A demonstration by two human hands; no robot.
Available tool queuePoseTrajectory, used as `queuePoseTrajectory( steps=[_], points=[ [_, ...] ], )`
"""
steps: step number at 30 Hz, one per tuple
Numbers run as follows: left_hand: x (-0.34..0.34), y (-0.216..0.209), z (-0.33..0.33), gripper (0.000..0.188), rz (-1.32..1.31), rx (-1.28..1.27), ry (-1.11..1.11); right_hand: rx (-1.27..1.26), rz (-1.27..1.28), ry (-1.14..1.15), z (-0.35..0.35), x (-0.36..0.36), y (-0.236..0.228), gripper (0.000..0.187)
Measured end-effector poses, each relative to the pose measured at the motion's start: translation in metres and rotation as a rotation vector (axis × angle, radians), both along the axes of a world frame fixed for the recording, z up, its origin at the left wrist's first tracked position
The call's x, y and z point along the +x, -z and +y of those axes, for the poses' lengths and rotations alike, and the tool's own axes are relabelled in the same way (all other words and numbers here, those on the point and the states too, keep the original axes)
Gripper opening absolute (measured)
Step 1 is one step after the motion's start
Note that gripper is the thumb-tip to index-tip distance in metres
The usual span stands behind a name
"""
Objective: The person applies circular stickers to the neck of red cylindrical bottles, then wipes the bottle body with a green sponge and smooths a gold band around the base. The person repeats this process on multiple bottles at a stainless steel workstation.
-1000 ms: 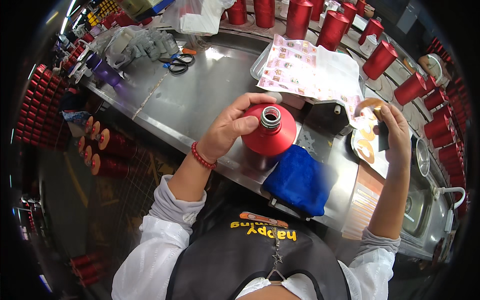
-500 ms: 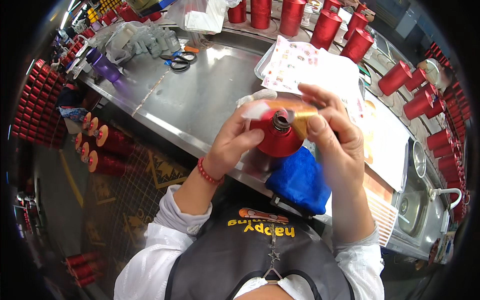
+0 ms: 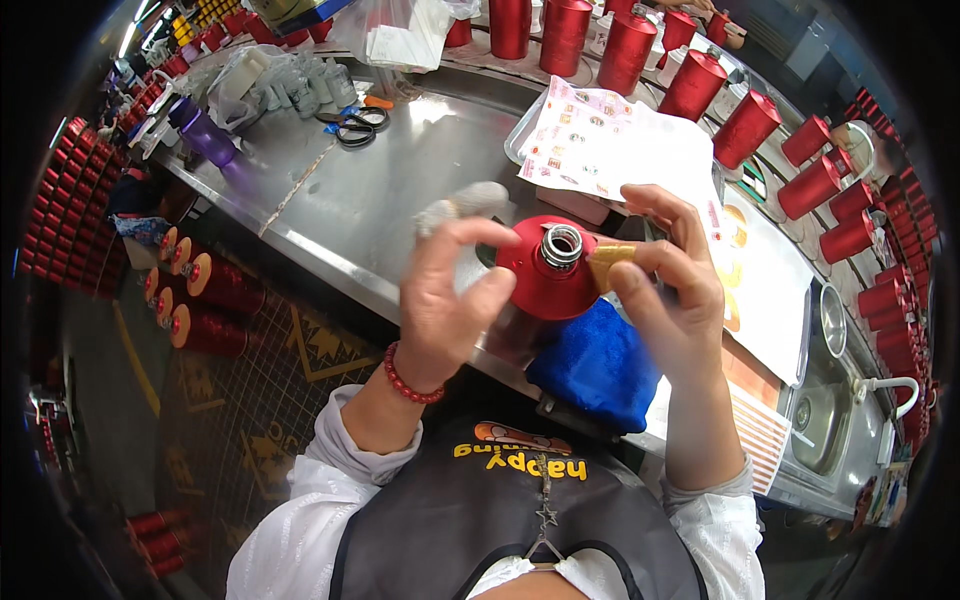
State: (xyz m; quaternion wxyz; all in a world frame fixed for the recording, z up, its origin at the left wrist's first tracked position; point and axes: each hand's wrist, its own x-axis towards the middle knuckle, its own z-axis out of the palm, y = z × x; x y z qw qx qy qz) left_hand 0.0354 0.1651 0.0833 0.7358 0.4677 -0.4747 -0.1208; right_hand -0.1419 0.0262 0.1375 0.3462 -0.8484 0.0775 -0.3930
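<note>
left fingers (image 3: 488,303) spread beside red bottle (image 3: 545,288) | right fingers (image 3: 634,288) pinch gold strip (image 3: 606,262) | blue cloth (image 3: 595,370) near bottle

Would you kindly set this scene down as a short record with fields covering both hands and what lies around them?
Left hand: open, fingers spread at the left of the red bottle; contact unclear
Right hand: pinching a gold strip at the bottle's right side
Bottle state: upright, mouth uncapped
Near the person: blue cloth, right of the bottle
Beyond the bottle: printed sheet
Far left of the worktop: scissors, purple flask
Far right: metal sink
</note>
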Motion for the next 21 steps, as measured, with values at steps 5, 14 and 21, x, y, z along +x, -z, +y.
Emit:
queuePoseTrajectory(
  steps=[5,14,21],
  points=[
    [0.024,-0.054,-0.005,0.044,0.029,0.185,0.471,-0.313,0.098,-0.029,0.004,0.000,-0.031,0.026],
    [0.040,-0.091,-0.041,0.034,-0.235,0.333,0.900,-0.485,0.097,-0.127,0.009,0.007,-0.077,0.025],
    [0.057,-0.080,-0.022,0.017,-0.496,0.235,0.487,-0.317,0.193,-0.134,0.003,0.010,-0.050,0.020]
  ],
)
